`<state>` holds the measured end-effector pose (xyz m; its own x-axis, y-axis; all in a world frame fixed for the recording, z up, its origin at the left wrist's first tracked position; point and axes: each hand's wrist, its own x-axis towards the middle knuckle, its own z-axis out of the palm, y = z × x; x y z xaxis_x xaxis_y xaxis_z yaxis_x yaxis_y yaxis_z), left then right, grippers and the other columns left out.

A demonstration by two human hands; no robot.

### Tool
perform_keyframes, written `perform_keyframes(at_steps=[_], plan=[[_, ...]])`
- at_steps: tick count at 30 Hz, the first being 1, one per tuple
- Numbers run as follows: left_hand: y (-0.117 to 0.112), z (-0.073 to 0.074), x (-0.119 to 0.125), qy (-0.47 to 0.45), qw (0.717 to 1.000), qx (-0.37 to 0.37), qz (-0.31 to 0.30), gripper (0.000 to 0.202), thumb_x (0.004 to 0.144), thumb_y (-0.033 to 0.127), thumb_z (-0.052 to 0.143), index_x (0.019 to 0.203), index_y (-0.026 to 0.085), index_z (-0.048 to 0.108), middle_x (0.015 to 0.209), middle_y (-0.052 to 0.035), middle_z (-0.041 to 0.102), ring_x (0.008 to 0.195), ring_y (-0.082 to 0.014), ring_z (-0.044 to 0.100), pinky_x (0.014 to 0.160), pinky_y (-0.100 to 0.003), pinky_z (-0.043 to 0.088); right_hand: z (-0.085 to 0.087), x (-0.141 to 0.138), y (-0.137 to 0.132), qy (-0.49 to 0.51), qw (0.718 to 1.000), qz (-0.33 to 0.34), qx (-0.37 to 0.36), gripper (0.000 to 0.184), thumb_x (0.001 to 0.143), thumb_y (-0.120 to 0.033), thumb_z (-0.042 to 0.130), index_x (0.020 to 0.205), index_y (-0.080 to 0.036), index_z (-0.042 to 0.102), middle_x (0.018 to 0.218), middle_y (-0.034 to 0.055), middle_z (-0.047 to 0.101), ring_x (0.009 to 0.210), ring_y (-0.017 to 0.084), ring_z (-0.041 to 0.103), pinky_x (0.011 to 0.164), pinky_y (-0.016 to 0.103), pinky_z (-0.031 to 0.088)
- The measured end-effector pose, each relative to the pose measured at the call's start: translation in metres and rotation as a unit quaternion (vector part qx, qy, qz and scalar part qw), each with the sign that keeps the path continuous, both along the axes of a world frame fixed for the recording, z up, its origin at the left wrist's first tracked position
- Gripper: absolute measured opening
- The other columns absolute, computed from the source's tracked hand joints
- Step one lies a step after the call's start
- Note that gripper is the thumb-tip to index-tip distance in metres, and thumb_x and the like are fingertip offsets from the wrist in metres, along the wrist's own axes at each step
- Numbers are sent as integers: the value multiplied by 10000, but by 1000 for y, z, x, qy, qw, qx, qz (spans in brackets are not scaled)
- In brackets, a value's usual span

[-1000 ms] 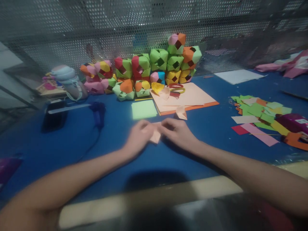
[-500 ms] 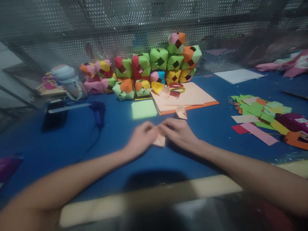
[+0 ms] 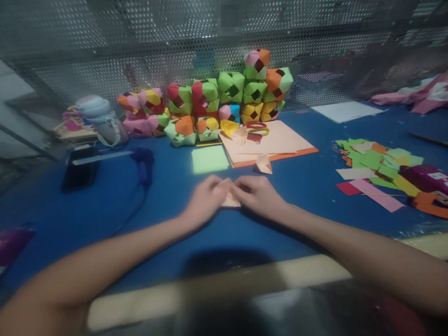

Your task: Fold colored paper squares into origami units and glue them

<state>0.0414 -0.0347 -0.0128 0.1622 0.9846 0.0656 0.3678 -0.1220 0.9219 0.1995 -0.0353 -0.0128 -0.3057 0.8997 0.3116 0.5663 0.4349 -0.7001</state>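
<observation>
Matt, dry-looking paper dominates: the folded peach piece (image 3: 231, 201) at the centre, the light green sheets (image 3: 210, 159) beyond it, the peach sheets (image 3: 283, 138) and the stacked folded blocks (image 3: 231, 87) at the far side. The cut scraps (image 3: 371, 158) on the right are flat, matt paper too. Behind stands a perforated panel (image 3: 157, 65) of grey metal — dull, with a few glints. The blue tabletop (image 3: 175, 254) looks smooth, with a faint sheen. Shinier plastic shows in the purple object (image 3: 425, 179) at right, the scissor handles (image 3: 258, 132) and, on the left, the blue glue gun (image 3: 143, 167).
</observation>
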Motion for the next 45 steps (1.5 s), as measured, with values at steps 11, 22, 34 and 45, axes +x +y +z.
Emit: perform_keyframes(at_steps=[11, 22, 34, 45], plan=[[1, -6, -1, -32, 999, -10, 25, 63, 633, 156, 546, 656, 171, 490, 641, 48, 504, 626, -104, 455, 613, -230, 358, -4, -2, 0, -52, 998, -24, -7, 233, 764, -232, 459, 547, -185, 388, 546, -17, 461, 527, 92, 394, 526, 226, 274], [-1, -2, -1, -29, 999, -15, 33, 78, 623, 154, 522, 628, 178, 448, 647, 54, 496, 635, -103, 453, 608, -231, 347, 3, 3, 2, -80, 996, 40, 17, 241, 833, -289, 484, 648, -157, 567, 640, 25, 600, 566, 107, 480, 545, 224, 332], [1, -1, -2, -23, 999, -30, 25, 47, 631, 166, 521, 674, 177, 505, 690, 38, 555, 638, -114, 500, 593, -230, 367, 22, 99, 70, -60, 977, -199, -44, 178, 719, -139, 523, 812, -135, 675, 797, 76, 687, 692, 157, 588, 657, 273, 450], [2, -4, -3, -22, 1000, -21, 5, 38, 641, 173, 525, 677, 179, 516, 673, 33, 545, 621, -114, 495, 577, -230, 369, -6, 89, 77, -85, 981, -151, -91, 55, 664, -194, 557, 623, -159, 564, 666, 25, 599, 621, 125, 510, 576, 241, 374]])
